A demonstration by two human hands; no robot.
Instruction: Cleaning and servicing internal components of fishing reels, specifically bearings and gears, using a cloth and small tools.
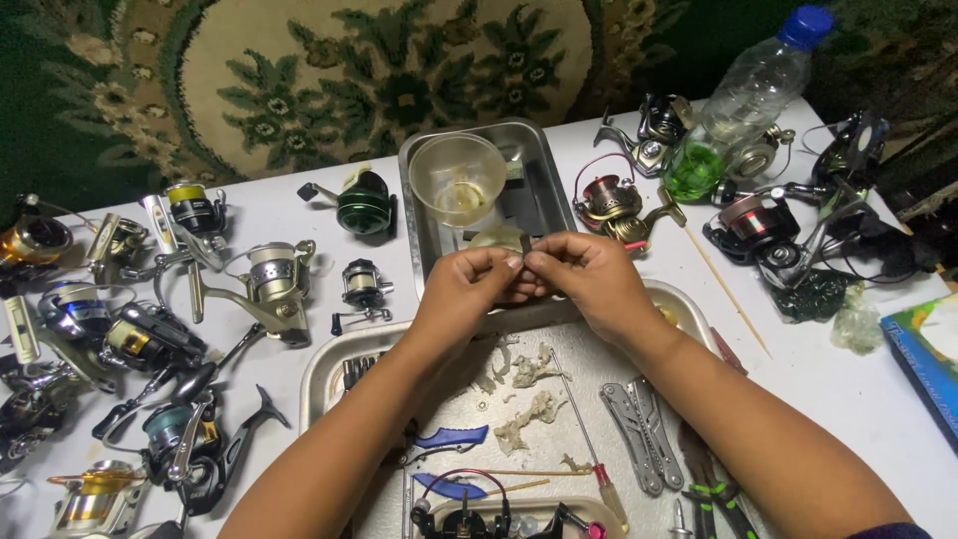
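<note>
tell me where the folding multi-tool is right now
In the head view, the folding multi-tool lies opened on the big metal tray, under the right forearm, beside the red-handled screwdriver.

Home repair bench, fishing reels, multitool

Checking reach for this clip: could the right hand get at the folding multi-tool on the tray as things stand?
Probably yes. The multi-tool lies uncovered on the tray just below the right hand, but both hands are pinching a small part, so that must go first.
</note>
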